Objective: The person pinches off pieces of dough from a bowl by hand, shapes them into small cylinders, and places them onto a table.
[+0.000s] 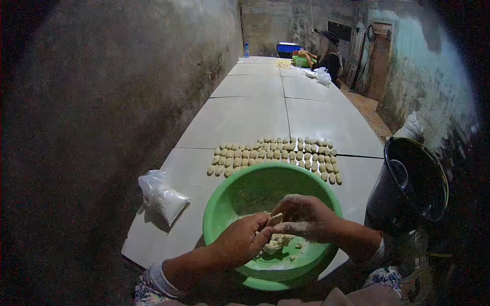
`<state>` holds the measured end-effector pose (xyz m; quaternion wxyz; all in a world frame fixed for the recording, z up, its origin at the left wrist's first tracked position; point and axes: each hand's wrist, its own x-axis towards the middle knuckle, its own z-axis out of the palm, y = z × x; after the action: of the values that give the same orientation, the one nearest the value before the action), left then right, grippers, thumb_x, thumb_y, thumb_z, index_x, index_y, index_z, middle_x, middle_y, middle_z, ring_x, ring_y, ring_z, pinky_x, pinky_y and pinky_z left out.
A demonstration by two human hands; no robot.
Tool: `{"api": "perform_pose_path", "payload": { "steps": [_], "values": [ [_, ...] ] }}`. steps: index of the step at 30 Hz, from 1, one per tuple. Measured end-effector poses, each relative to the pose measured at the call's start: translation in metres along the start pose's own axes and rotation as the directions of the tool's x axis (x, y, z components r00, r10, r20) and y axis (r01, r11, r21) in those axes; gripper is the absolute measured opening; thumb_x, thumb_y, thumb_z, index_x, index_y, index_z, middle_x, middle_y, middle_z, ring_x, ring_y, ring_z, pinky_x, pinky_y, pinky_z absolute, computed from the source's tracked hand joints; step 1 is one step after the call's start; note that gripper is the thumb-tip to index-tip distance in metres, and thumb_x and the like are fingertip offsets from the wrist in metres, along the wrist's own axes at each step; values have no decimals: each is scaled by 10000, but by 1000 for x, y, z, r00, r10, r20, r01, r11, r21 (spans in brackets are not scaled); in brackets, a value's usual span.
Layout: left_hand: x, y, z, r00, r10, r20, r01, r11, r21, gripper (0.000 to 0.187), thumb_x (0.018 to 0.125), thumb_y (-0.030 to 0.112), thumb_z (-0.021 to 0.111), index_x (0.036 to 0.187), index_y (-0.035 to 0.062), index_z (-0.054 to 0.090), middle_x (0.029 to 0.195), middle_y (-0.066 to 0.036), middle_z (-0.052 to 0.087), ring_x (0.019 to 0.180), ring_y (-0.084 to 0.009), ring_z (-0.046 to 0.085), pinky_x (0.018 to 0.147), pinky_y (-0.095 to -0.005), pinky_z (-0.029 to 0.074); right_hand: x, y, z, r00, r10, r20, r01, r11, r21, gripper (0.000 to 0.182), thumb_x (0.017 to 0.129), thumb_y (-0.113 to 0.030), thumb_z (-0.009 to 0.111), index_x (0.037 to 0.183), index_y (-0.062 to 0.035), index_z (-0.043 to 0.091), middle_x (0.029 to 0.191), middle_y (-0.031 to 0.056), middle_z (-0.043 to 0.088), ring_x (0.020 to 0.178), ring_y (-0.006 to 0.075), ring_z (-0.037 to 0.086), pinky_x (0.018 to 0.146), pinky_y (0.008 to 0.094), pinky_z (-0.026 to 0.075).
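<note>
above the middle of a green basin [209,224], a pale piece of dough [275,220] sits between the two hands; the left hand [248,235] has its thumb and fingertips pinched on it, while the right hand [306,219], floury, curves in from three o'clock, thumb and fingers apart around it, and i cannot tell whether they grip. below, at six o'clock, a dough lump [274,248] and small scraps lie in the basin, amid white powder. at twelve o'clock, just past the rim, rows of small dough pieces [278,154] cover part of the white table [250,117]. a clear bag of white powder [166,200] leans at ten o'clock; a black bucket [408,178] stands at two, against the table's right side, with a white sack [411,127] behind it. far off towards twelve, another person [332,58] reaches over a second green basin [304,62], near a blue crate [288,48]. the hands partly cover the lump, the basin may hide nearer pieces, the bucket's inside is dark, and the far pieces are too small to make out.
</note>
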<state>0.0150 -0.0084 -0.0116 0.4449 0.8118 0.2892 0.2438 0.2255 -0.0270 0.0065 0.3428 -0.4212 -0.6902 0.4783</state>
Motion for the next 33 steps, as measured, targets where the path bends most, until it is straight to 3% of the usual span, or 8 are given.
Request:
{"api": "perform_pose_path", "payload": {
  "steps": [3, 14, 17, 22, 23, 25, 29, 33],
  "values": [
    [-3, -4, 0, 999, 37, -2, -37, 988, 150, 197, 934, 184, 479, 1037, 38, 562, 832, -179, 591, 761, -347, 597, 685, -426, 464, -1, -5, -1, 990, -138, 19, 138, 964, -227, 233, 770, -65, 753, 963, -29, 627, 961, 91, 645, 873, 166, 630, 742, 296, 512],
    [-4, 9, -6, 1000, 2, 19, -7, 971, 240, 293, 911, 317, 573, 1084, 82, 555, 863, -174, 615, 811, -367, 611, 712, -431, 474, -2, -10, -3, 987, -139, -82, 138, 990, -21, 196, 758, 11, 705, 952, -16, 697, 834, 87, 657, 779, 153, 637, 699, 294, 513],
    [1, 16, -23, 991, 35, -129, 20, 916, 401, 658, 793, 427, 704, 1266, 58, 432, 1009, -189, 617, 985, -352, 593, 858, -442, 450, 4, -4, -22, 962, -259, -84, 247, 960, -130, 243, 769, 9, 677, 1010, -18, 682, 846, 79, 662, 812, 153, 641, 743, 297, 517],
    [16, -47, -64, 889, 131, -439, 298, 562, 772, 962, 724, 460, 749, 1420, 44, 231, 1207, -219, 534, 1132, -399, 508, 998, -481, 380, 26, 1, -69, 846, -219, -486, 302, 949, 97, 340, 876, -56, 613, 1204, -4, 540, 848, 95, 658, 762, 161, 639, 702, 305, 513],
    [17, -54, -71, 888, 133, -441, 297, 566, 769, 962, 724, 460, 749, 1420, 44, 231, 1207, -219, 534, 1132, -399, 508, 998, -481, 380, 33, 4, -78, 815, -227, -533, 335, 935, 114, 338, 872, -69, 628, 1186, -3, 519, 842, 114, 656, 734, 163, 641, 670, 299, 523],
    [21, -55, -82, 896, -295, -333, 431, 763, 482, 932, 740, 352, 759, 1428, 55, 205, 1135, -242, 581, 1079, -395, 556, 935, -434, 429, 52, 31, -102, 751, -202, -629, 373, 915, 151, 239, 869, -77, 640, 1075, 11, 559, 826, 126, 656, 714, 163, 644, 655, 282, 535],
    [13, -67, -101, 930, -238, -279, 358, 759, 544, 703, 777, 234, 732, 1370, 95, 381, 1136, -199, 605, 1068, -371, 580, 899, -428, 460, 90, 72, -128, 759, -106, -642, 293, 936, 193, 223, 851, -119, 680, 968, 49, 592, 835, 119, 661, 715, 169, 654, 648, 283, 548],
    [7, -84, -138, 898, -364, -249, 427, 859, 284, 632, 787, 197, 729, 1338, 99, 437, 1182, -189, 598, 1079, -310, 593, 930, -395, 449, 145, 115, -140, 787, 42, -616, 157, 951, 266, 239, 838, -115, 691, 991, 45, 602, 863, 112, 665, 726, 182, 660, 620, 284, 548]
  ]
}}
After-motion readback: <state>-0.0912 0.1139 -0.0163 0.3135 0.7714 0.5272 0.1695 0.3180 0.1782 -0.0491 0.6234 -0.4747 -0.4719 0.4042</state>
